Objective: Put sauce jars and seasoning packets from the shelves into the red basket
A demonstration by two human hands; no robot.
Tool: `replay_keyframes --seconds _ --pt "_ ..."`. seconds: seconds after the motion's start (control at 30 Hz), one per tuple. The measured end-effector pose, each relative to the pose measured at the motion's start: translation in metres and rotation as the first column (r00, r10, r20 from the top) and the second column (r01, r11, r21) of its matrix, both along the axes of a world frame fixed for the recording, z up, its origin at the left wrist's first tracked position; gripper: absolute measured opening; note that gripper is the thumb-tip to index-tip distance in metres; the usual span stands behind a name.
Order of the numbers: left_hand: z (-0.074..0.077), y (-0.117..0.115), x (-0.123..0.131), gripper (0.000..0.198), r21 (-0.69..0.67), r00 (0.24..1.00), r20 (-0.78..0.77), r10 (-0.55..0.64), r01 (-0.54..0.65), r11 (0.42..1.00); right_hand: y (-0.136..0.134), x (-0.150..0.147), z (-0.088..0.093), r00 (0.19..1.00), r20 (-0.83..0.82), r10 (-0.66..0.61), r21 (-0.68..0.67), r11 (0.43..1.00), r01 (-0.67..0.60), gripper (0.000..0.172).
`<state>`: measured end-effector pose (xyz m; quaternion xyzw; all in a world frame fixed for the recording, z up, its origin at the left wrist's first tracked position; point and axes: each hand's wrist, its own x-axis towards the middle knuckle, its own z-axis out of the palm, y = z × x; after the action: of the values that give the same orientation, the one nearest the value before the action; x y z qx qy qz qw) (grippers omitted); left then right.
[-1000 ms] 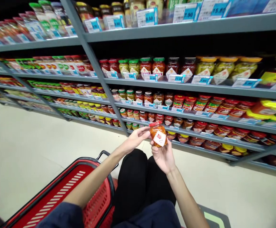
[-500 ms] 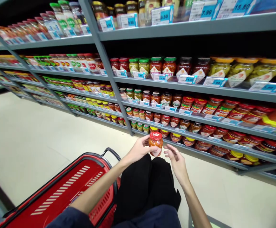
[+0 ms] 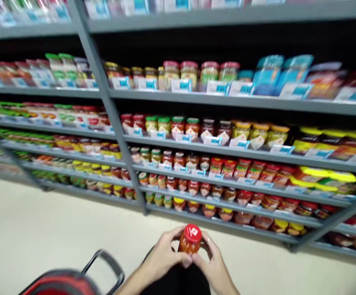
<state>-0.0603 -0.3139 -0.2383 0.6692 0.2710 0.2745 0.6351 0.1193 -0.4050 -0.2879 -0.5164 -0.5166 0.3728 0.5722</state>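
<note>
A small glass jar (image 3: 189,245) with orange-red contents and a red lid stands upright between my hands, low in the view and above my lap. My left hand (image 3: 169,250) wraps its left side, thumb across the front. From the right, my right hand (image 3: 209,255) closes on the same jar, its thumb near the left one. A ring shows on a right-hand finger. The hands cover most of the jar's sides and its label.
Ahead stands a long grey shelf unit (image 3: 196,96) with several rows of jars and price tags. Beside me at lower left is a red basket (image 3: 64,282) with a black handle (image 3: 106,256). Pale floor (image 3: 82,219) lies between me and the shelves.
My right hand, apart from the jar before, is now on it with the left. The view has tilted up, so hands, jar and basket sit lower in it.
</note>
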Motion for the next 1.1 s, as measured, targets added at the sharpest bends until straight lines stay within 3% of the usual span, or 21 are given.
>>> replay_keyframes --seconds 0.07,0.2,0.27,0.33,0.4,0.47,0.53,0.67,0.77,0.83,0.97,1.1 --pt "0.025 0.022 0.005 0.074 0.007 0.998 0.045 0.047 -0.047 0.999 0.029 0.007 0.028 0.998 0.063 0.000 0.080 0.997 -0.005 0.057" --pt "0.106 0.067 0.010 0.072 0.040 0.982 0.155 0.106 -0.113 0.993 0.081 0.008 0.124 0.983 0.179 -0.036 0.185 0.983 0.002 0.051" --pt "0.141 0.084 0.009 0.070 0.058 0.979 0.186 0.085 -0.097 0.994 0.097 0.005 0.160 0.974 0.207 -0.094 0.215 0.975 0.048 0.048" --pt "0.163 0.097 0.006 0.071 0.061 0.978 0.194 0.070 -0.083 0.995 0.108 0.001 0.178 0.968 0.203 -0.149 0.232 0.968 0.100 0.047" --pt "0.173 0.107 -0.002 0.070 0.050 0.983 0.167 0.078 -0.088 0.995 0.116 -0.007 0.182 0.971 0.167 -0.168 0.233 0.964 0.127 0.048" --pt "0.183 0.112 -0.012 0.071 0.035 0.989 0.102 0.108 -0.112 0.993 0.122 -0.016 0.187 0.982 0.123 -0.142 0.207 0.972 0.115 0.053" --pt "0.202 0.113 -0.023 0.073 0.035 0.988 0.037 0.149 -0.150 0.988 0.123 -0.024 0.204 0.990 0.092 -0.103 0.174 0.981 0.086 0.059" --pt "0.272 0.090 -0.034 0.073 0.008 0.986 0.034 0.165 -0.165 0.986 0.098 -0.035 0.277 0.991 0.055 -0.124 0.147 0.982 0.115 0.056" --pt "0.325 0.054 -0.035 0.073 -0.062 0.992 0.062 0.106 -0.102 0.993 0.056 -0.043 0.334 0.986 0.015 -0.165 0.094 0.982 0.163 0.054" --pt "0.347 0.024 -0.038 0.075 -0.097 0.997 0.048 0.053 -0.049 0.994 0.022 -0.052 0.365 0.982 -0.020 -0.190 0.031 0.981 0.190 0.053" --pt "0.364 -0.032 -0.049 0.077 -0.162 0.999 -0.039 0.035 -0.041 0.986 -0.038 -0.075 0.410 0.965 -0.144 -0.218 -0.100 0.974 0.205 0.049" --pt "0.365 -0.071 -0.056 0.074 -0.250 0.995 -0.092 0.035 -0.057 0.967 -0.082 -0.086 0.427 0.953 -0.173 -0.251 -0.168 0.960 0.222 0.047"
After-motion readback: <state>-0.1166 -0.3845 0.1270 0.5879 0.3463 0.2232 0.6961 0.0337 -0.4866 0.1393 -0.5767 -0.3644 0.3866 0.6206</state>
